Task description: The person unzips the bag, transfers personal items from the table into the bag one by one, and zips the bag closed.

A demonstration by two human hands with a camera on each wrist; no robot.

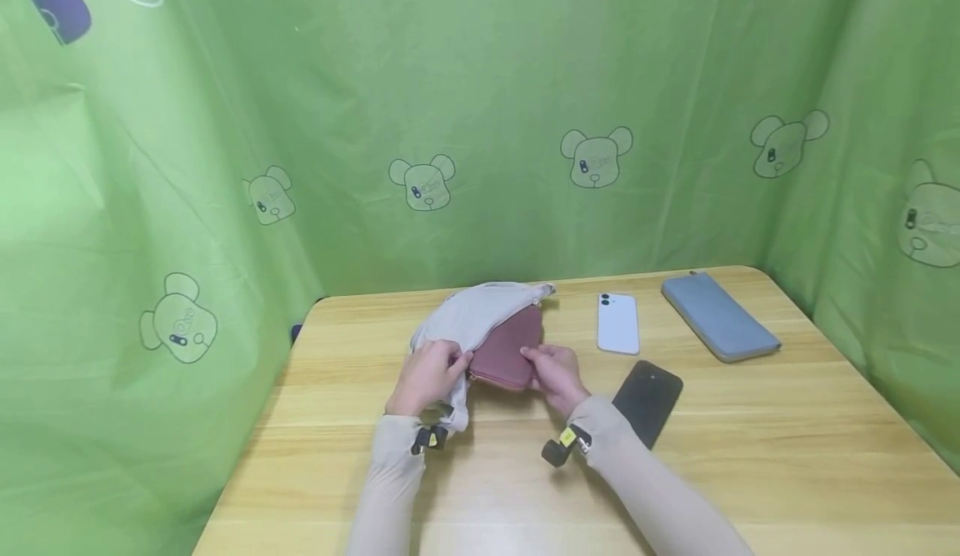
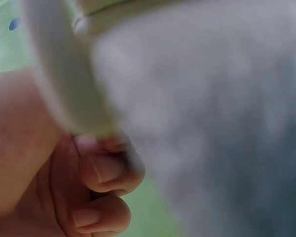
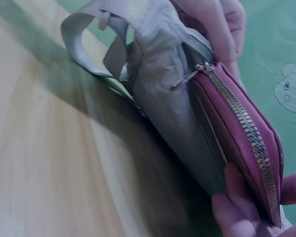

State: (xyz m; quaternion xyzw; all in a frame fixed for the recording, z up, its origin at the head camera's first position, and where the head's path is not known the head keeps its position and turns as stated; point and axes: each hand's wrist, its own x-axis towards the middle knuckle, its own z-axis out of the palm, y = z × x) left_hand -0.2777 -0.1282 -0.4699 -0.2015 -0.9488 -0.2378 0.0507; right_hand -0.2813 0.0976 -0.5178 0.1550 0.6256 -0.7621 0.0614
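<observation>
A light grey fabric bag with a strap (image 1: 465, 314) stands on the table, its zipped opening towards the right. Partly inside that opening is a maroon zip wallet (image 1: 510, 348), whose metal zipper shows in the right wrist view. My left hand (image 1: 431, 373) grips the bag at the edge of the opening; in the left wrist view its fingers (image 2: 108, 170) are curled beside blurred grey fabric. At the wallet's outer end, my right hand (image 1: 558, 373) pinches it, thumb on one face and fingers on the other. The part of the wallet deeper in the bag is hidden.
A black phone (image 1: 648, 398) lies close to my right forearm, partly covered by the sleeve. Farther back are a white phone (image 1: 618, 324) and a blue-grey long wallet (image 1: 720, 314). Green curtains (image 1: 510, 122) surround the wooden table (image 1: 810, 448) at the back and sides.
</observation>
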